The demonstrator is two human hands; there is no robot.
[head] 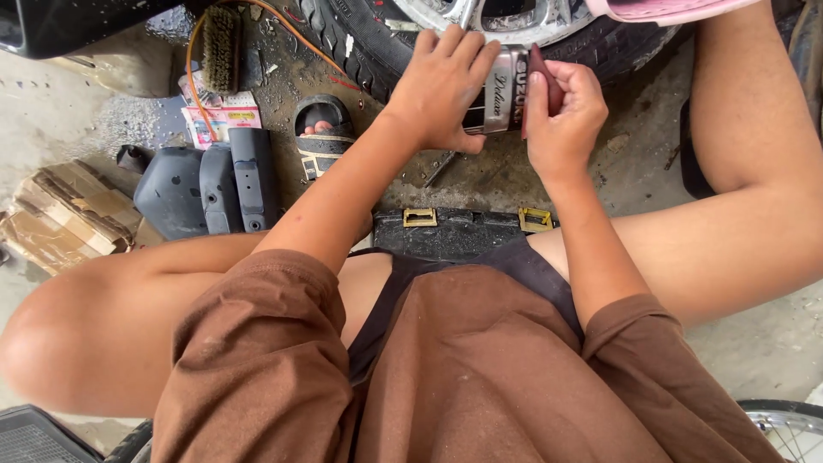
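My left hand (441,86) grips a shiny chrome vehicle part (500,103) with lettering on it, fingers laid over its left end. My right hand (561,116) pinches a small dark red sheet, like sandpaper (542,81), pressed against the right end of that chrome part. Both hands meet just below a tyre with an alloy wheel (360,34) at the top of the view. My knees spread to either side and my brown shirt fills the bottom.
A black toolbox with yellow latches (467,227) sits between my legs. Dark grey plastic covers (206,184) lie left, beside a sandalled foot (321,129), a scrub brush (221,47), cardboard (64,214) and an orange cable (193,77). A spoked wheel rim (789,424) shows bottom right.
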